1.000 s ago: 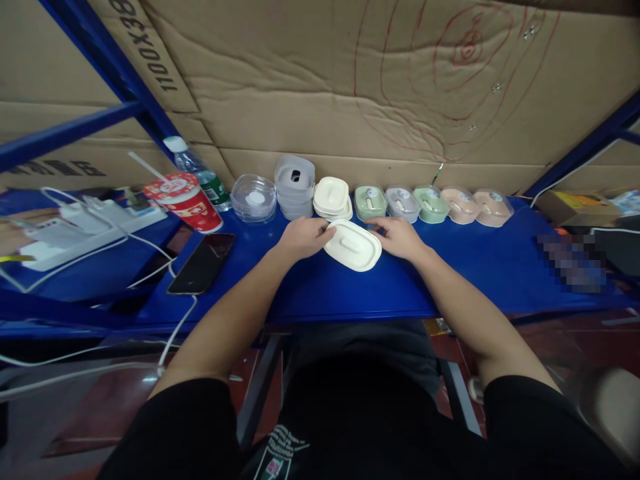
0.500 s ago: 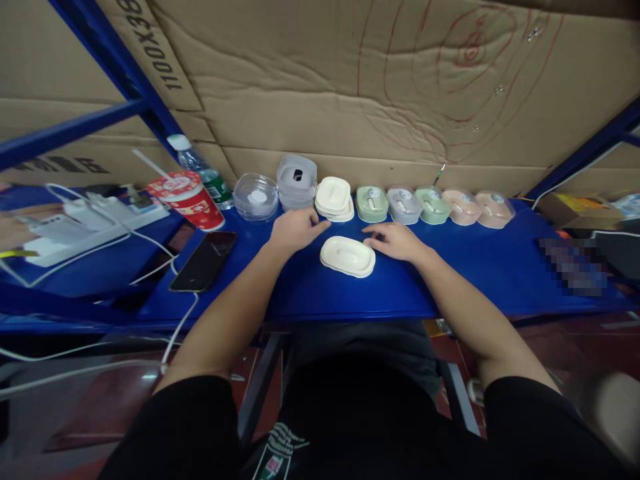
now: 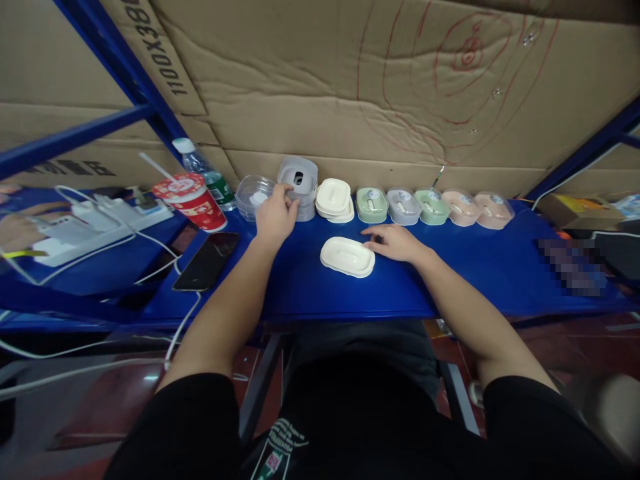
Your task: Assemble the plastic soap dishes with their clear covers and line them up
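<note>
In front of me lies a cream oval dish-like piece (image 3: 348, 256) with a raised ridge in its middle. My right hand (image 3: 395, 243) rests beside its right end, fingers loosely bent and apart, thumb at or very near the rim. My left hand (image 3: 275, 219) is over the gap between the clear plastic covers (image 3: 245, 195) and the stack of grey containers (image 3: 305, 175). Its thumb and forefinger are apart, with nothing seen between them; whether they touch the grey stack I cannot tell. Just right of that stack sit stacked cream pieces (image 3: 334, 195).
Several lidded boxes, green (image 3: 371, 207), grey (image 3: 403, 208) and pink (image 3: 495, 212), line the back of the blue table (image 3: 300, 293). On the left are a red cup (image 3: 197, 207), a water bottle (image 3: 213, 180), a phone (image 3: 206, 261) and a power strip (image 3: 115, 230) with cables.
My left hand has moved left, from beside the cream stack to in front of the grey containers and clear covers. My right hand and the cream piece have stayed in place.
</note>
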`<state>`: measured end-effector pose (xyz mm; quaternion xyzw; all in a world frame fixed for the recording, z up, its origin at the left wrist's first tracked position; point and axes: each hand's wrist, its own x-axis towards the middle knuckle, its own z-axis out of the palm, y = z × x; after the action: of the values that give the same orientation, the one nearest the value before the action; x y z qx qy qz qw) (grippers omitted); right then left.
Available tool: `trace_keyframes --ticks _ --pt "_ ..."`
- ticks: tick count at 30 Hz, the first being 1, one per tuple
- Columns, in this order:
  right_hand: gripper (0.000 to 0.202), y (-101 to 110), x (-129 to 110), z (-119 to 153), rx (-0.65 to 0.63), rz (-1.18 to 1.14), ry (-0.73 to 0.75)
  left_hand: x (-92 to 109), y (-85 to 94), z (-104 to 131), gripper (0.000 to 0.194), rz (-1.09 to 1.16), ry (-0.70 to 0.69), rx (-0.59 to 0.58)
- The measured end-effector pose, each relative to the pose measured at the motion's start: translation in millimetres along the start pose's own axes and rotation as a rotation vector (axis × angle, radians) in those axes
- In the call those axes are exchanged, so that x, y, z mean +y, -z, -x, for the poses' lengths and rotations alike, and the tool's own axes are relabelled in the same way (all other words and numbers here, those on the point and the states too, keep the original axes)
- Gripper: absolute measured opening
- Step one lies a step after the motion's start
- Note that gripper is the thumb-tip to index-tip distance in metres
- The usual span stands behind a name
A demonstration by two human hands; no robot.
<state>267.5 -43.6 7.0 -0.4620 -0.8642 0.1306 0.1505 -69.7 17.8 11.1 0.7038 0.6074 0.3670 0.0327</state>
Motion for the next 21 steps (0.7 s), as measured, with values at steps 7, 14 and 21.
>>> trace_keyframes --ticks 7,14,21 --pt "0.045 0 2 0 -0.008 -0.008 0.008 4 -2.1 0 0.030 0.084 0.064 0.130" --pt "0.071 0 1 -1 -0.048 0.040 0.019 3 -10.1 1 0.046 0.186 0.010 0.333" --pt "0.046 -4 -8 -3 0.012 0.156 -0.122 6 -24.1 13 0.045 0.286 -0.194 0.301"
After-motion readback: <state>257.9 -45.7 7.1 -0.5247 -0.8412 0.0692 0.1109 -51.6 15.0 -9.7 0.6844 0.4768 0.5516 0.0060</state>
